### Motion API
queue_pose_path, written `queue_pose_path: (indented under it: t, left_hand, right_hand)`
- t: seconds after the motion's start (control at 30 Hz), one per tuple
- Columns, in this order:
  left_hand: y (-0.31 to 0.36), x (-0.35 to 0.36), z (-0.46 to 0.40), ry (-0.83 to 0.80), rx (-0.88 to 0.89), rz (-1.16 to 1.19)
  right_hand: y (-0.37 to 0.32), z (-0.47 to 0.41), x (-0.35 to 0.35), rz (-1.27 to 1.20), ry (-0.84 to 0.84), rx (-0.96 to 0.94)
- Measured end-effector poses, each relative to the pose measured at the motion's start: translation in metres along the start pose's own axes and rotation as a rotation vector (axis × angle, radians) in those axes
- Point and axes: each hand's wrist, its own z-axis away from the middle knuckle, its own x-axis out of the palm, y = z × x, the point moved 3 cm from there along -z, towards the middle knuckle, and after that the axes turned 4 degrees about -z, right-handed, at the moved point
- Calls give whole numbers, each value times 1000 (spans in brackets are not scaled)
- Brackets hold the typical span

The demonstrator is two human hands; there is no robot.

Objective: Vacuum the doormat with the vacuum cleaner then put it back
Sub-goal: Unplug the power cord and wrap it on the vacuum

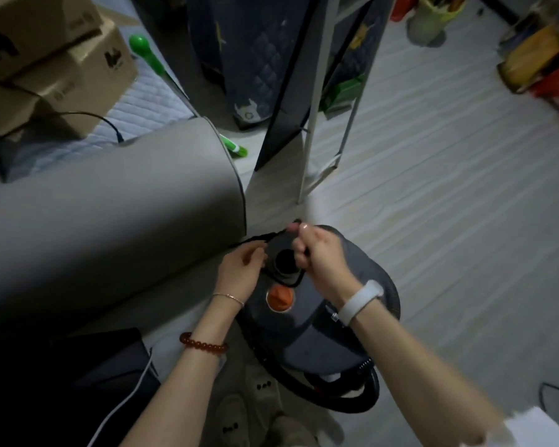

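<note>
From the head camera, looking straight down: the vacuum cleaner [317,304], a dark grey canister with an orange button [279,297], sits on the pale floor [433,188] just beside the rounded grey edge of a piece of furniture [110,204]. Both hands are on top of it, at the round opening. The right hand [320,253] has its fingers curled tight around a black cord [291,280], lifting a loop of it over the opening; a white wristband [360,301] rides on that wrist. The left hand [239,269] has its fingers curled in too, pinching the same cord where it trails off to the left. A thin chain and a string of red-brown beads [204,342] circle that forearm. The black hose [352,395] curls round the near end of the canister. No doormat shows in this view.

Containers now: stacked cardboard boxes [55,59] top left, flaps closed, contents hidden. Top right, a pale green tub [433,17] with blurred things standing in it, too blurred to name. A green-handled tool [149,56] lies behind the grey furniture.
</note>
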Motion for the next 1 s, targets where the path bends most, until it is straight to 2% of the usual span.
queue_pose_path:
  t: [0.07,0.17,0.33,0.4,0.47,0.57,0.63,0.7,0.83,1.0]
  left_hand:
    - [-11,-8,13,25,-34,77]
    - [-43,-15,28,28,-204,233]
    - [-78,-5,61,-218,-542,598]
    - [-90,-1,74,-208,-554,642]
    - [-104,1,82,-153,-512,609]
    - [-128,-5,91,-57,-538,698]
    - [-149,-9,99,-11,-575,699]
    - [-169,-4,108,14,-627,604]
    - [-189,30,125,11,-623,435]
    - [-194,75,130,-74,-581,258]
  right_hand:
    - [23,27,10,109,-87,6]
    - [57,66,17,303,-199,-4]
    - [110,133,22,697,-391,-48]
    - [125,151,16,792,-394,-61]
    - [135,165,3,810,-374,-34]
    - [149,188,-22,837,-367,18]
    - [159,202,-41,925,-334,47]
    - [167,210,-63,1111,-248,38]
    - [168,210,-102,1273,-22,-168]
    - [162,191,-161,1554,199,-317]
